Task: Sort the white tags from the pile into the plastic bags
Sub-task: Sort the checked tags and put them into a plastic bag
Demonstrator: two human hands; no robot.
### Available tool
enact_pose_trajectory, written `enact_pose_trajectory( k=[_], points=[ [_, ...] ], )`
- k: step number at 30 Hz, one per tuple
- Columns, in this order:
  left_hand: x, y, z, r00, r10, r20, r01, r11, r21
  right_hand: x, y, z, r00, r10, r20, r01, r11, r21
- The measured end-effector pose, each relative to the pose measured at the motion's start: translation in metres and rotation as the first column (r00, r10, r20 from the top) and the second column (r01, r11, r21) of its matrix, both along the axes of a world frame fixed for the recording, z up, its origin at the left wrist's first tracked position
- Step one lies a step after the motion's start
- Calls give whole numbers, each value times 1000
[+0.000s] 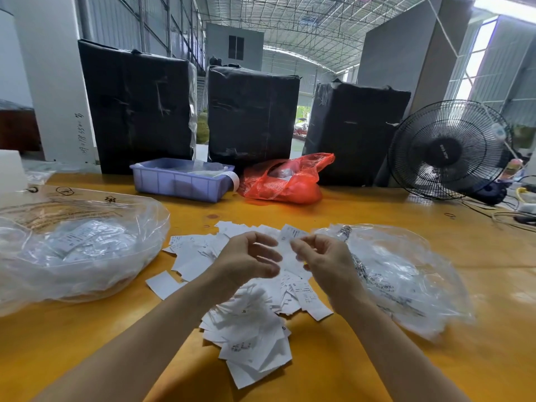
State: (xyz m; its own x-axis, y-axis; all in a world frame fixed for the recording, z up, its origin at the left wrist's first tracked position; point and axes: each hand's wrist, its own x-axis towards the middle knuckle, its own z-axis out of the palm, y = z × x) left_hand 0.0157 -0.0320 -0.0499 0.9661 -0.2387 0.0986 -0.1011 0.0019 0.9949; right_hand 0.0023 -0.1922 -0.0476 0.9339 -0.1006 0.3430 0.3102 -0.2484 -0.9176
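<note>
Probably a warehouse, steel-truss roof (290,21), black-wrapped bales (139,108), yellow worktable (377,216)

letter "S" on white tags (246,314)

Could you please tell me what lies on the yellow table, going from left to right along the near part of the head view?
Left clear plastic bag → pile of white tags → right clear plastic bag.

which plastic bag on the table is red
The crumpled red bag at the back beside the blue bin; the two bags flanking the tag pile are clear.
</note>
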Motion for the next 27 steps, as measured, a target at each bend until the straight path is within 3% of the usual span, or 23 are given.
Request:
enact_pose_trajectory(
  k=[3, 7, 10, 13, 17, 27],
  points=[
    [-3, 3, 4, 990, -29, 136, 0, 978, 207, -2, -1, 0, 983, 30, 181, 46, 915, -401],
    [-3, 1, 3, 975, 39, 218, -95, 963, 253, -3, 3, -5, 968, 101, 228, 47, 824, -565],
    [-3, -1, -2, 983, 76, 164, -121, 950, 288, -2, 4, -5, 964, 52, 261, 72, 893, -444],
    [0, 0, -4, 993, 81, 83, -97, 970, 222, 1, -3, 1, 953, -79, 292, 149, 963, -224],
    [2, 3, -3, 995, 95, 13, -96, 989, 114, 2, -10, 0, 958, -106, 268, 136, 986, -96],
    [1, 5, -1, 991, 29, -131, -34, 999, -38, 7, -8, -4, 971, -31, 235, 69, 986, -154]
  ],
)
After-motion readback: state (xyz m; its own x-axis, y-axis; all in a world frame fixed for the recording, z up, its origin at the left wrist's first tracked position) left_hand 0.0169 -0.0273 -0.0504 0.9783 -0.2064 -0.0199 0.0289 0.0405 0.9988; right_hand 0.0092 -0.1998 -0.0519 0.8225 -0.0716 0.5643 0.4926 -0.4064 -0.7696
